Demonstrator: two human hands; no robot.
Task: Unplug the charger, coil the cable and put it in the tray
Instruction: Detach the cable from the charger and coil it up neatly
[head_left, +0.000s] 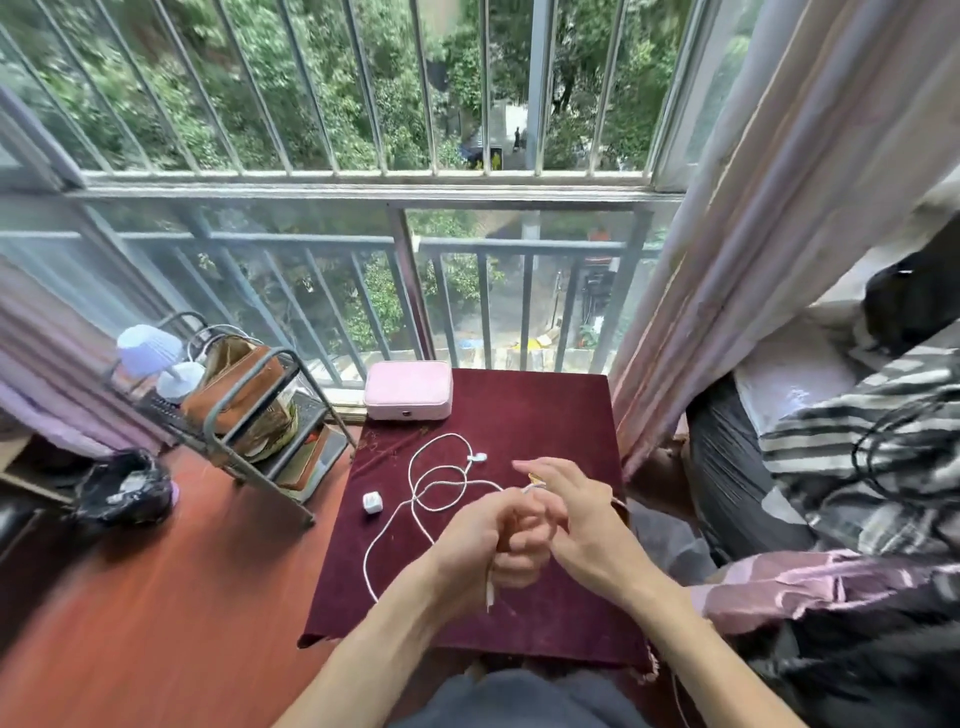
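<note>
A white cable (431, 483) lies in loose loops on a dark red cloth-covered table (545, 415). Its plug end (478, 458) rests near the table's middle. A small white charger cube (372, 502) sits apart from the cable, to the left of the loops. My left hand (493, 540) is closed around one end of the cable, and a short white piece hangs down below the fist. My right hand (571, 514) is beside it, fingers partly spread, pinching the cable near its fingertips. A pink box-shaped case (408, 389) stands at the table's far left corner.
A metal rack (249, 410) with bags and a small lamp stands left of the table. A black bag (124, 491) sits on the wooden floor. Window bars and a railing lie beyond the table. Curtains hang on both sides, and striped bedding is at the right.
</note>
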